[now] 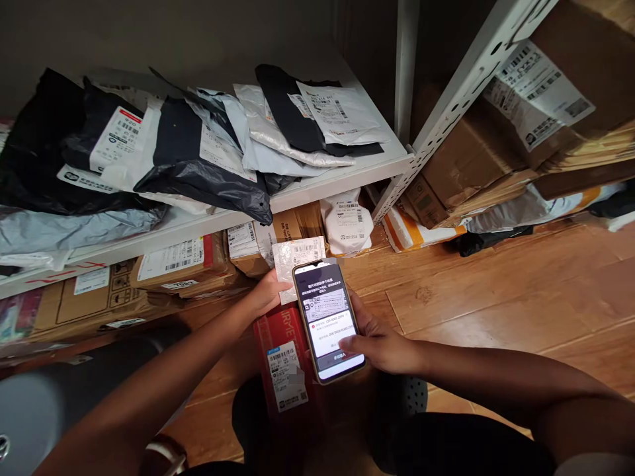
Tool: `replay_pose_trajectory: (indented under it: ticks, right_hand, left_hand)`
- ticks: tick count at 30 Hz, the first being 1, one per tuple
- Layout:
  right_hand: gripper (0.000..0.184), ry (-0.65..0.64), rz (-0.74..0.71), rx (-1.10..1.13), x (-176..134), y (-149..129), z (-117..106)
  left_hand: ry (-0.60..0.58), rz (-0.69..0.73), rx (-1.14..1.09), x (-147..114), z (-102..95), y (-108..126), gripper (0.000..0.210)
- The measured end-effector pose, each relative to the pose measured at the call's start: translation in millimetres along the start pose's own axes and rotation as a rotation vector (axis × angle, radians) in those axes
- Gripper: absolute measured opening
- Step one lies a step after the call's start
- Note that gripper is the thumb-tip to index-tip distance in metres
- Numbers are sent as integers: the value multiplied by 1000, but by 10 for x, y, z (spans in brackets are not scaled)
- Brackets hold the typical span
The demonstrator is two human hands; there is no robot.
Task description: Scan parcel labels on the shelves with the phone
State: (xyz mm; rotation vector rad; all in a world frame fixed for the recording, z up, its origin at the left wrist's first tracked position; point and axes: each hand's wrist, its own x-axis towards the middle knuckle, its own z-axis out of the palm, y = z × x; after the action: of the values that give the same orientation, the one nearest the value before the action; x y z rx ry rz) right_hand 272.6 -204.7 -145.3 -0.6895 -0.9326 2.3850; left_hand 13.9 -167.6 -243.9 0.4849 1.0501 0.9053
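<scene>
My right hand (374, 340) grips a smartphone (328, 324), its thumb on the lit screen, which shows a picture of a label and lines of text. In my left hand (270, 291) is a small white parcel packet (299, 254) with a printed label, pinched at its left edge. The phone covers the packet's lower right part. Below both, a red box (278, 330) with a white shipping label lies near my knees; the phone hides part of it. My left fingers are mostly behind the packet.
A white metal shelf (342, 175) holds several black and white mailer bags (193, 142). Cardboard boxes (171, 264) and a white wrapped parcel (348, 225) sit under it. Right of the perforated post (446, 99) are large cartons (471, 158). A grey rounded object (64, 410) stands at lower left.
</scene>
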Motion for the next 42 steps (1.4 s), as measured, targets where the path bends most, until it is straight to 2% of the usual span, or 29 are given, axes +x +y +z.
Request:
replay_pose_trajectory:
  ticks: [4,9,16,26,29,31,34,35,38,40,42]
  right_hand:
    - [84,-37,-2,-24,-14,-32,-6]
    - [99,-62,-30,-23,-32,-36,-44]
    - [98,-73,-68,-103,-25,-3,-84]
    - [101,-38,-15,-39,-22,37,-176]
    - [104,-29,6,27,-28,80,-201]
    - [104,-29,0,87,-47,73,-205]
    - [100,-56,-40,213,-98,-80,-199]
    - [98,-82,-65,246,-121,-179,-193]
    - [95,-171,-159,285,-205,-581,-159]
    - [96,-179,-242,294,-270,-864,-125]
    - [97,-157,-343,302,-332,-1082,-93]
  left_hand:
    - [-32,25,38,7,-6,-15,55]
    - [-9,-1,34,-13,8,3,54]
    - [-10,-8,18,-9,-30,-2,56]
    - [18,-36,-13,-55,-2,65,56]
    - [48,-15,57,-28,-10,47,52]
    - [72,24,207,-17,57,69,47]
    - [69,132,538,-93,359,250,45]
    - [65,188,633,-148,519,362,49]
    - [99,384,791,-314,1130,839,78]
    - [115,588,862,-309,1575,1242,70]
    - [94,798,1000,-135,1980,1660,47]
